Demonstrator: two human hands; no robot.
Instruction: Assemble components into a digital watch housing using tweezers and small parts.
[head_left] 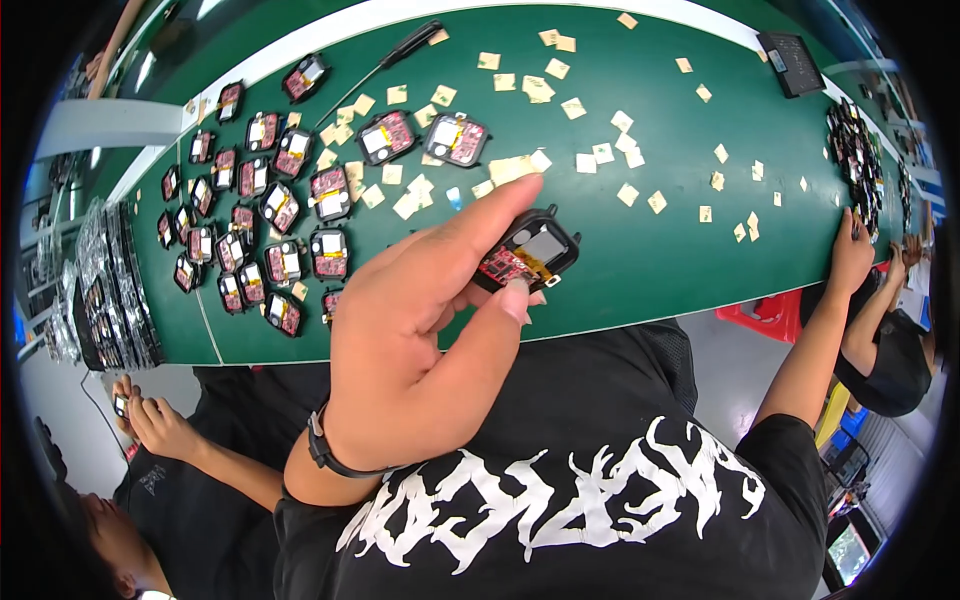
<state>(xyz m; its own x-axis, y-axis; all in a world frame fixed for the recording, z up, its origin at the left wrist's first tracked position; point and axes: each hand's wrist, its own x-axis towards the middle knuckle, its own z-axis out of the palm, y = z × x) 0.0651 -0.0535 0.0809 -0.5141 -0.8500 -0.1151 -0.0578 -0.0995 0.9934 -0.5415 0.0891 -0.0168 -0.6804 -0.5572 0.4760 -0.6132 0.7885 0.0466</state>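
**Watch-shaped module pinched over the green bench**

Electronics first: a small black rectangular housing with a grey screen face and an exposed red circuit board (pixel 527 252) sits between the fingertips of the left hand (pixel 420 330). The index finger lies stretched along its upper left edge, the thumb presses up from below against the red board, and the other fingers curl behind it, so the hand is closed on the piece in a light pinch. The module hangs just above the near edge of the green work mat (pixel 640 250), tilted, with its screen side up. A black band circles the left wrist (pixel 330 455).

The right hand (pixel 851 255) reaches far across to the right, its arm straight and its fingers resting on the mat near a dark heap of parts (pixel 857 160); whether it holds anything cannot be told.

To the left of the held piece, many similar red-and-black modules (pixel 260 220) lie in loose rows on the mat. Small pale square stickers (pixel 560 110) are scattered across the middle and right. A black-handled screwdriver (pixel 395 52) lies near the far edge, and a dark flat tray (pixel 790 62) sits at the upper right.
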